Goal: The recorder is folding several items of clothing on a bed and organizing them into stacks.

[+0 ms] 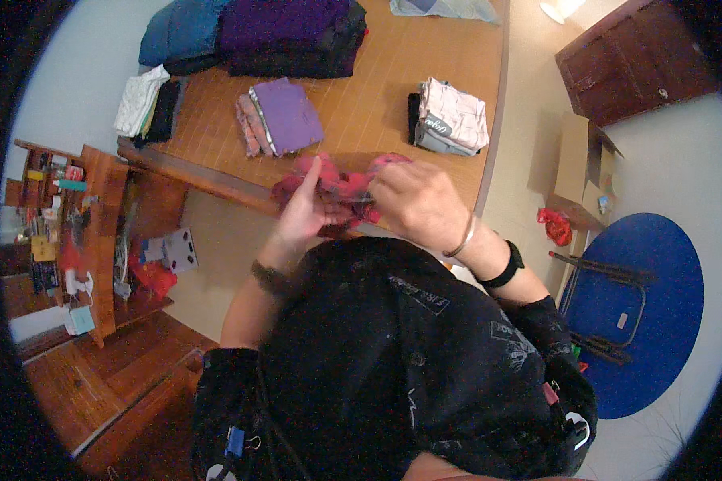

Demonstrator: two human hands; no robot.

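A red cloth piece with a dark pattern (pixel 351 186), bunched and slightly blurred, is held at the near edge of the bed-like platform. My left hand (pixel 303 210) grips its left part, thumb pointing up and fingers beneath. My right hand (pixel 417 200) is closed on its right part, knuckles up. Exactly what garment it is cannot be made out. Just beyond my left hand lies a folded purple cloth (pixel 287 116) beside a folded patterned orange-pink one (pixel 254 132). A folded pale pink stack (pixel 453 116) sits beyond my right hand.
On the mat-covered platform (pixel 385 48), folded white (pixel 142 100) and black clothes lie left, and thick blue and purple bedding (pixel 285 32) at the back. A cluttered wooden shelf (pixel 96 232) stands left. Right are a cardboard box (pixel 573 160) and a folded blue round table (pixel 666 313).
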